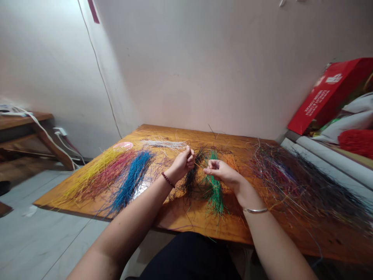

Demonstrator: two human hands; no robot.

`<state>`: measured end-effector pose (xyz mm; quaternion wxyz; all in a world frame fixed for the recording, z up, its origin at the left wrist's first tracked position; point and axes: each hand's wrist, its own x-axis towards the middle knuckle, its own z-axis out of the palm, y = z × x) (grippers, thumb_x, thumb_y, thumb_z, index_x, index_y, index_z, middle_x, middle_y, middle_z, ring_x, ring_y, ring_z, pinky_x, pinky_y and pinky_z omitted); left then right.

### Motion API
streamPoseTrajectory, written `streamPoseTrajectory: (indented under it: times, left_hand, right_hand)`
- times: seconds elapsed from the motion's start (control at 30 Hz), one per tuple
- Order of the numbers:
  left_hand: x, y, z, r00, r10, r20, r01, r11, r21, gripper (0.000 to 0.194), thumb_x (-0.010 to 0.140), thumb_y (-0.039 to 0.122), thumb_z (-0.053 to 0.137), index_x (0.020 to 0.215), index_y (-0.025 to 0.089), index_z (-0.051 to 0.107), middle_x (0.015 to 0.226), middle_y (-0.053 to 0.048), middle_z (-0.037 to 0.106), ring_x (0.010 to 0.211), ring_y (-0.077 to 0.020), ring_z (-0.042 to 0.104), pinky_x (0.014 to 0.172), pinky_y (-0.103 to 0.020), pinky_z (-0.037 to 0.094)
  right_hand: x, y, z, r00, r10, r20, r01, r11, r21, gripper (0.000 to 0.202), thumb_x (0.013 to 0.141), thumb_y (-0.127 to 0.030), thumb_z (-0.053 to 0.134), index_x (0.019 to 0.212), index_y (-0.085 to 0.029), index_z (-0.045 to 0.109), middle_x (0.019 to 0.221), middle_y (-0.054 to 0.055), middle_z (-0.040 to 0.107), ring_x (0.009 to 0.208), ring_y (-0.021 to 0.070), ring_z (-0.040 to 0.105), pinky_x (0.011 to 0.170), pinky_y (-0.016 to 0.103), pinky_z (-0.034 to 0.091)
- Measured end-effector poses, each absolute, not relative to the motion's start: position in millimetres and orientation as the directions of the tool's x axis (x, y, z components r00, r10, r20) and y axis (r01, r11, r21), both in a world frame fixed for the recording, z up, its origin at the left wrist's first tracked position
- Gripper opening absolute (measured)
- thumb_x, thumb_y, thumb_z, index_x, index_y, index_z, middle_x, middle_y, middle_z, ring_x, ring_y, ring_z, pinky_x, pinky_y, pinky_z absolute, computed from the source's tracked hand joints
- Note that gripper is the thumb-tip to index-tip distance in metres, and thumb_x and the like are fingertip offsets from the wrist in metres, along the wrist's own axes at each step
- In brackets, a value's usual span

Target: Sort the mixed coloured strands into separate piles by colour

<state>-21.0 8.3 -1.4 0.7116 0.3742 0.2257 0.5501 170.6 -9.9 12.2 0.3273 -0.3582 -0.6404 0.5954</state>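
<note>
Above the middle of the wooden table, my left hand (185,160) is closed in a pinch, fingers curled. My right hand (222,171) pinches too, thumb against the forefinger. A thin orange-looking strand (199,166) runs between the two hands; its ends are too fine to follow. Under my right hand lies a bundle of green wire-like strands (216,198), with orange strands (232,161) just behind it. Black strands (190,182) lie below my left hand. Farther back is a pale white bundle (164,144).
Blue strands (132,181), pinkish-red strands (112,173) and yellow strands (87,175) lie to the left. A large tangled mixed heap (300,179) covers the right side. Beyond it stand a red box (326,93) and white rolls (335,159). A wall (204,77) rises behind the table (175,221).
</note>
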Motion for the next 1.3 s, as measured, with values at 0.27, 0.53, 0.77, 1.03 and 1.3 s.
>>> streamPoseTrajectory:
  times: [0.27, 0.53, 0.77, 1.03, 1.3]
  left_hand:
    - [-23, 8, 1, 0.279, 0.958, 0.06, -0.661, 0.146, 0.736, 0.039, 0.097, 0.045, 0.046, 0.071, 0.016, 0.043, 0.052, 0.007, 0.023, 0.04, -0.0048, 0.019, 0.038, -0.014, 0.019]
    - [-13, 1, -3, 0.429, 0.898, 0.099, -0.57, 0.184, 0.801, 0.042, 0.093, 0.051, 0.053, 0.072, 0.016, 0.044, 0.053, 0.008, 0.021, 0.041, -0.0047, 0.016, 0.038, -0.013, 0.018]
    - [-8, -3, -3, 0.412, 0.9, 0.143, -0.551, 0.121, 0.826, 0.043, 0.093, 0.053, 0.05, 0.073, 0.016, 0.045, 0.052, 0.008, 0.022, 0.041, -0.0045, 0.017, 0.04, -0.014, 0.018]
    - [-7, -4, -1, 0.402, 0.9, 0.171, -0.563, 0.095, 0.821, 0.043, 0.093, 0.053, 0.052, 0.072, 0.016, 0.045, 0.051, 0.008, 0.023, 0.041, -0.0048, 0.017, 0.041, -0.015, 0.017]
    - [-7, -2, -3, 0.408, 0.903, 0.139, -0.534, 0.112, 0.838, 0.045, 0.087, 0.058, 0.059, 0.074, 0.016, 0.048, 0.053, 0.008, 0.022, 0.042, -0.0048, 0.018, 0.042, -0.016, 0.021]
  right_hand:
    - [176, -9, 15, -0.566, 0.821, -0.075, 0.027, -0.073, -0.997, 0.039, 0.071, -0.047, 0.078, 0.079, -0.018, 0.053, 0.055, -0.01, 0.038, 0.041, 0.0024, 0.018, 0.039, 0.022, 0.008]
    - [171, -8, 11, -0.524, 0.843, -0.119, 0.062, -0.102, -0.993, 0.043, 0.073, -0.056, 0.073, 0.084, -0.016, 0.062, 0.051, -0.009, 0.035, 0.04, 0.0027, 0.015, 0.039, 0.022, 0.008]
    - [170, -7, 6, -0.608, 0.785, -0.119, 0.123, -0.055, -0.991, 0.043, 0.078, -0.059, 0.068, 0.081, -0.016, 0.064, 0.047, -0.011, 0.021, 0.041, 0.0046, 0.011, 0.04, 0.023, 0.008]
    - [169, -7, 6, -0.593, 0.798, -0.108, 0.121, -0.044, -0.992, 0.046, 0.077, -0.059, 0.068, 0.088, -0.014, 0.07, 0.053, -0.009, 0.024, 0.043, 0.0044, 0.014, 0.039, 0.023, 0.01]
    - [171, -3, 0, -0.588, 0.801, -0.112, 0.125, -0.047, -0.991, 0.04, 0.074, -0.053, 0.074, 0.084, -0.014, 0.068, 0.052, -0.009, 0.03, 0.043, 0.0037, 0.018, 0.04, 0.022, 0.01]
